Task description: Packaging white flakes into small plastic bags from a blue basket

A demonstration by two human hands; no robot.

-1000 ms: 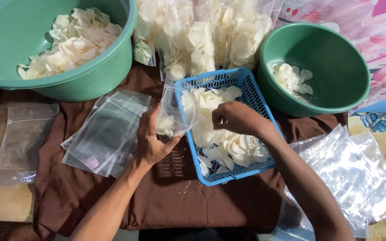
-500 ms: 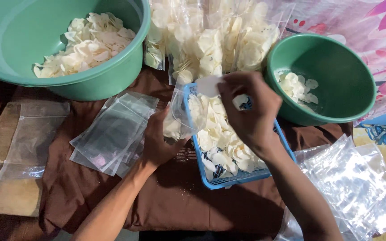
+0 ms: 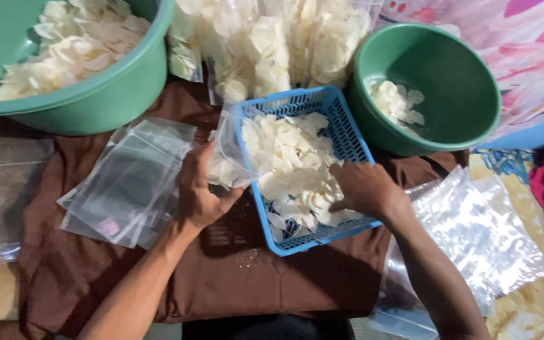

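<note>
Moved since half a sec ago: right hand [image 3: 365, 189] down from top of blue basket [image 3: 347, 135] to its near right side, now low in the white chips [image 3: 294, 167], fingers curled into the pile, palm down; can't tell if any chips are gripped. Left hand [image 3: 199, 192] about same spot, at left side of basket, thumb and fingers pinched on a small clear bag [image 3: 231, 154]. Bag held open, mouth tipped toward basket, a few chips in its bottom. Hands apart, w/ the basket's chips between them. Basket sits on brown cloth [image 3: 234, 277], in the middle, tilted a bit, near corner pointing down. Left of left hand: stack of empty clear bags [image 3: 127, 182], flat on the cloth, just beside the wrist. Top left: big green tub [image 3: 102, 94] full of the same white chips, partly cut off by edge. Top right: smaller green bowl [image 3: 454, 88], touching or nearly touching basket's far right corner, only a few chips at its bottom. Behind basket, btwn tub and bowl: filled bags of chips [image 3: 272, 44] standing in a row. Right of right arm: pile of crinkly clear plastic bags [image 3: 480, 233], shiny, spread out. Pink flower cloth [image 3: 524, 38] at top right corner.
</note>
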